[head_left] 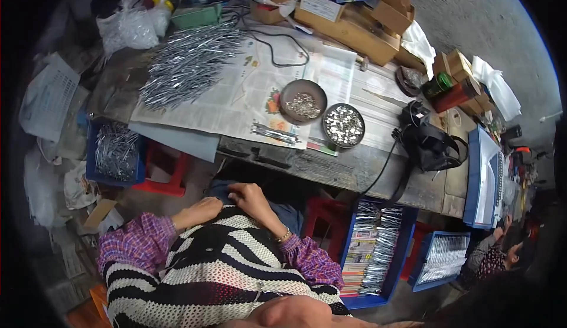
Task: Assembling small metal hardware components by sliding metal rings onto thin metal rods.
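Note:
Both my hands are over my lap, below the near edge of the workbench. My left hand (207,210) lies against the striped knit garment (230,251), its back turned up and its fingers mostly hidden. Just right of it, my right hand (251,200) has loosely bent fingers, thumb apart, and nothing visible in it. On the newspaper (239,86) ahead lie a small row of thin metal pieces (274,133) and a large heap of metal strips (192,62). Two round bowls hold small metal parts: a brown bowl (287,109) and a dark bowl (326,128).
A blue bin (142,165) of metal pieces sits left on a red stool (162,171). At right are a blue crate (387,292) with bundled pieces, another blue tray (422,272), a black strapped device (434,148) with a cable, and cardboard boxes (354,33) behind. A person (502,257) sits far right.

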